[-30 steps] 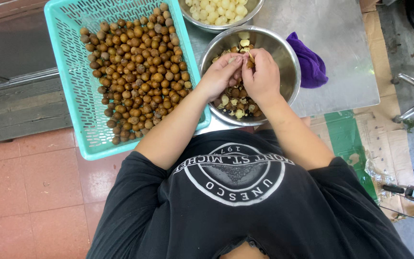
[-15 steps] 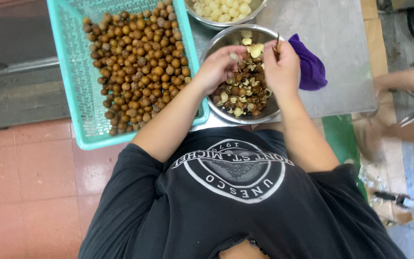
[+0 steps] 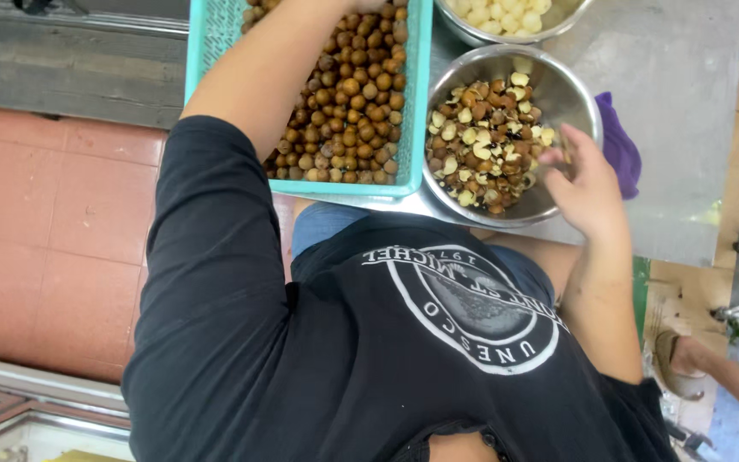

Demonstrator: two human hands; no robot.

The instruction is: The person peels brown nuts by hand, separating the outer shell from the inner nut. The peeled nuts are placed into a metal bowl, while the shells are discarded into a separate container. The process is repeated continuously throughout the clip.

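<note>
Right hand [image 3: 588, 184]: centre right of the frame, over the rim of the steel bowl [image 3: 570, 90]; fingers curled, possibly pinching a small piece, grip too blurred to tell.
Left hand: arm reaches up the frame over the basket; hand cut off at the top edge, state unseen.
Teal basket [image 3: 416, 103]: upper centre, filled with whole brown nuts [image 3: 348, 111].
Steel bowl contents: broken shells and pale kernels [image 3: 485, 141], mixed.
Second bowl [image 3: 472, 34]: top edge, holds peeled pale kernels.
Purple cloth [image 3: 619, 145]: just right of the steel bowl.
Step in hand: judged as shelling, between nuts.
Next move calls for: a fresh nut gripped firmly over the bowl.
</note>
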